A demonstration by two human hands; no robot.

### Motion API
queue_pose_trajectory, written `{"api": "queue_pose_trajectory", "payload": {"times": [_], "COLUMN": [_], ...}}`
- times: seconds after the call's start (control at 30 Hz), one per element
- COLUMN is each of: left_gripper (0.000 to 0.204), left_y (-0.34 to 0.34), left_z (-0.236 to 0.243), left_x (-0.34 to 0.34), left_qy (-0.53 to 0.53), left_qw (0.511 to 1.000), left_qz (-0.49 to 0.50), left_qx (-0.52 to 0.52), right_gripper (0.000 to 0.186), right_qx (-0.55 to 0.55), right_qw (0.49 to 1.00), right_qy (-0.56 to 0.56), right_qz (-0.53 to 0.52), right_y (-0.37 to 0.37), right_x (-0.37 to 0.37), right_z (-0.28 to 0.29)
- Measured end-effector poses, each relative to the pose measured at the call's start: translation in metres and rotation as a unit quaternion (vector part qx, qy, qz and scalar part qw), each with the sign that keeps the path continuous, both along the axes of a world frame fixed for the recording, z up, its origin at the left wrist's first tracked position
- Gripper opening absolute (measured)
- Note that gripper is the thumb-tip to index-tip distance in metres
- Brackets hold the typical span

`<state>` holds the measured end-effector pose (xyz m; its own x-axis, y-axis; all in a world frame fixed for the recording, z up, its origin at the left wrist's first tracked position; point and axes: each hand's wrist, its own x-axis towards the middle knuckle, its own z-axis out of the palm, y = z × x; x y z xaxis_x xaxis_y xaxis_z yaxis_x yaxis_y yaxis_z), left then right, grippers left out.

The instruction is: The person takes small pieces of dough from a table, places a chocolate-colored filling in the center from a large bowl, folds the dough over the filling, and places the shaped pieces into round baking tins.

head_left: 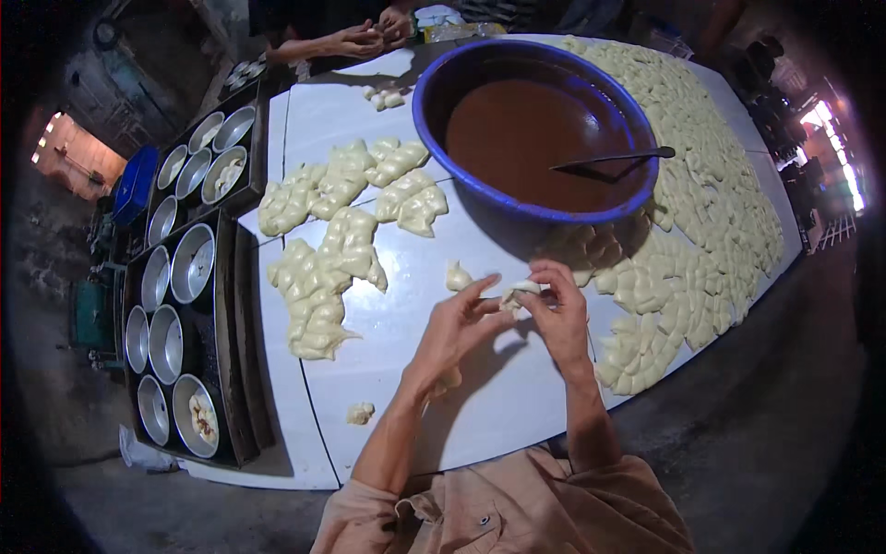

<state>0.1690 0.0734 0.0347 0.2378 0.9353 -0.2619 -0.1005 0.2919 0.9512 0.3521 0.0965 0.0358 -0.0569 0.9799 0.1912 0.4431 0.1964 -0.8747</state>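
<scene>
Over the white table (388, 323), a small piece of pale dough (520, 294) is between my two hands. My right hand (559, 319) has its thumb and fingers closed on the dough. From the other side, the curved fingers of my left hand (459, 328) pinch at its left edge; their exact contact is partly hidden. Just beyond my left hand lies a loose lump of dough (458, 276). Another small lump (360, 413) rests left of my left forearm, and a further bit shows partly behind that forearm.
Ahead stands a large blue tub (420, 111) of brown liquid, a dark-handled utensil (609, 160) leaning inside. Dough pieces (701, 240) spread across the right; joined clumps (318, 286) lie left. Round metal tins (166, 343) fill dark trays at far left. Another person's hands (365, 39) work beyond.
</scene>
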Motion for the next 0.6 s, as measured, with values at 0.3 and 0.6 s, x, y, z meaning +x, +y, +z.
{"api": "queue_pose_trajectory", "payload": {"times": [0.3,0.6], "left_gripper": [0.089,0.067], "left_y": [0.013,0.007], "left_z": [0.002,0.005], "left_x": [0.071,0.047], "left_qy": [-0.034,-0.191], "left_qw": [0.896,0.962], "left_qz": [0.228,0.194], "left_qx": [0.381,0.021], "right_gripper": [0.025,0.016], "right_qx": [-0.216,-0.118], "right_qw": [0.802,0.973], "right_qy": [0.540,0.171], "right_qz": [0.136,0.103], "right_y": [-0.007,0.127], "right_x": [-0.021,0.001], "right_z": [0.041,0.082]}}
